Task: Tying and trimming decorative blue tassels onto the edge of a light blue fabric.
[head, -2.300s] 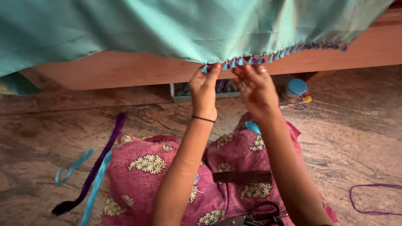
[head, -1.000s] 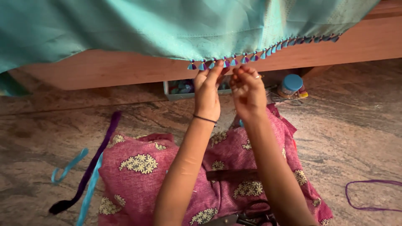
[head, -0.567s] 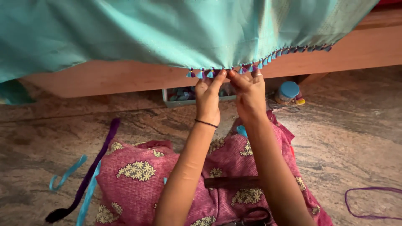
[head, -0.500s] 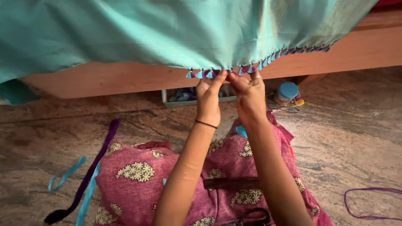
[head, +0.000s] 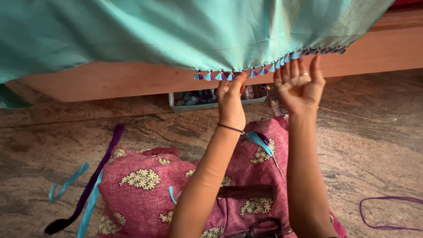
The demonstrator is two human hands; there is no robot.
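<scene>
We see our left hand (head: 231, 103) raised to the lower edge of the turquoise cloth (head: 176, 31), its fingers (head: 238, 83) closed together on the hem between two of the small tassels (head: 220, 76); whether they actually pinch a tassel or only the edge, we cannot tell. A thin dark bracelet (head: 230, 128) circles that wrist. Our right hand (head: 299, 88) is just to the right of those fingers, palm turned toward us, its fingers spread wide and holding nothing, their tips just below the row of tassels, which runs on up and to the right. A ring (head: 304, 74) sits on one finger.

The cloth hangs over the wooden frame (head: 110, 81) behind the hands. Beyond the left fingers, under the frame, a shallow tray (head: 194, 99) holds small dark bits. Below both wrists lies our lap in pink flowered fabric (head: 141, 185), with a tuft of blue thread (head: 260, 141) resting on it just under the left wrist, and black scissors (head: 264, 227) near the bottom edge. Far to the left of the fingers, on the stone floor (head: 374, 145), lie a purple ribbon (head: 94, 180) and a light blue ribbon (head: 66, 185); well to the right lies a loop of purple thread (head: 387, 211).
</scene>
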